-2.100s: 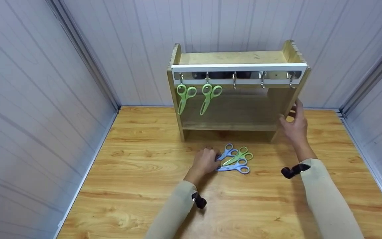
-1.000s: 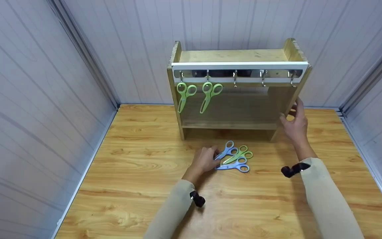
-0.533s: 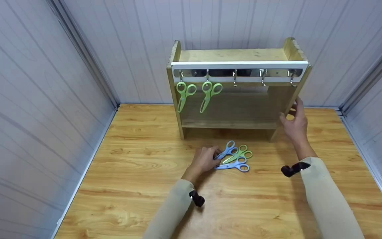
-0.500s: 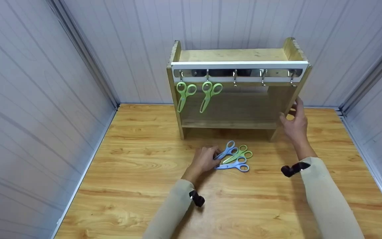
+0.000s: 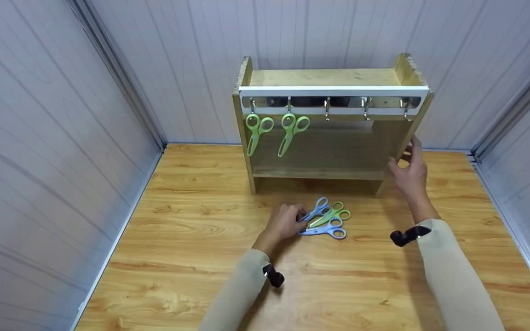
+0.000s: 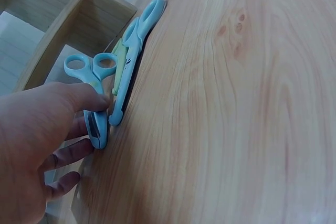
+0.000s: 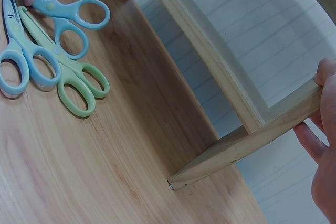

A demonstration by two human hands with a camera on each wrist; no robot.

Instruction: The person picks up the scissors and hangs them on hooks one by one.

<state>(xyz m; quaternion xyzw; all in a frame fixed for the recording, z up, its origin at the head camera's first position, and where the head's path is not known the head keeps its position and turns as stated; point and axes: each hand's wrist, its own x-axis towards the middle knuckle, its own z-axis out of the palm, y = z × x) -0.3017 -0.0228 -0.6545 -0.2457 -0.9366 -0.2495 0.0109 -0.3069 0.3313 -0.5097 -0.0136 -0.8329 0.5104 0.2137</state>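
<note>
Within your left hand [image 5: 285, 221], you pinch blue scissors [image 7: 60, 10] by the blades; raise them clear of the green scissors [image 7: 71, 72] beside, your right hand [image 5: 411, 177] gripping the rack [image 5: 320, 174] firmly.

An orange-brown wood-grain tabletop [image 5: 154, 276] fills the lower frame; pale, grey-lined upright wall panels [image 5: 191, 37] span the top and both sides, meeting at grey metal corner strips [image 5: 120, 78] upper left and right.

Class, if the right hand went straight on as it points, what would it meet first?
Most likely the wooden shelf's right side panel: the right hand grips its edge, though depth is unclear.
</note>
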